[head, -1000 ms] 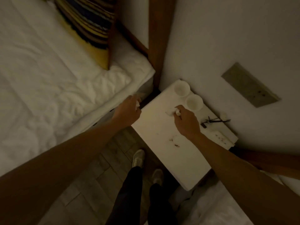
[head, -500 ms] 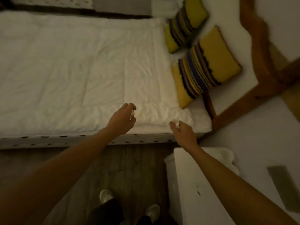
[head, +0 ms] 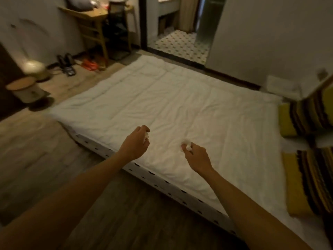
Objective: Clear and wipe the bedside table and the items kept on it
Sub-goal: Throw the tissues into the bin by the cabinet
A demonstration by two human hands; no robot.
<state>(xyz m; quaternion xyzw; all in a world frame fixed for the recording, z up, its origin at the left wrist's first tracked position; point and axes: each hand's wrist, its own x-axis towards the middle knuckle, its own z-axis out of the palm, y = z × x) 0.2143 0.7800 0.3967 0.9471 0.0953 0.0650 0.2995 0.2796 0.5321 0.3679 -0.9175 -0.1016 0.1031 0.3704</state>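
Observation:
My left hand (head: pixel 137 142) hovers over the near edge of the bed, fingers curled around a small white tissue wad (head: pixel 147 135). To its right, my right hand (head: pixel 196 155) pinches another crumpled white tissue (head: pixel 187 145) between thumb and fingers. Both hands are held above the white duvet (head: pixel 180 109). The bedside table is out of view.
Yellow striped pillows (head: pixel 310 170) lie at the right end of the bed. A small round bin with a wooden lid (head: pixel 25 89) stands on the wooden floor at left. A wooden desk with a chair (head: pixel 100 20) is at the back, shoes beneath it, a tiled bathroom doorway beyond.
The view has swung left, from the bedside table to the bed and the room. Both hands left the table, each still holding its tissue, and are now over the duvet.

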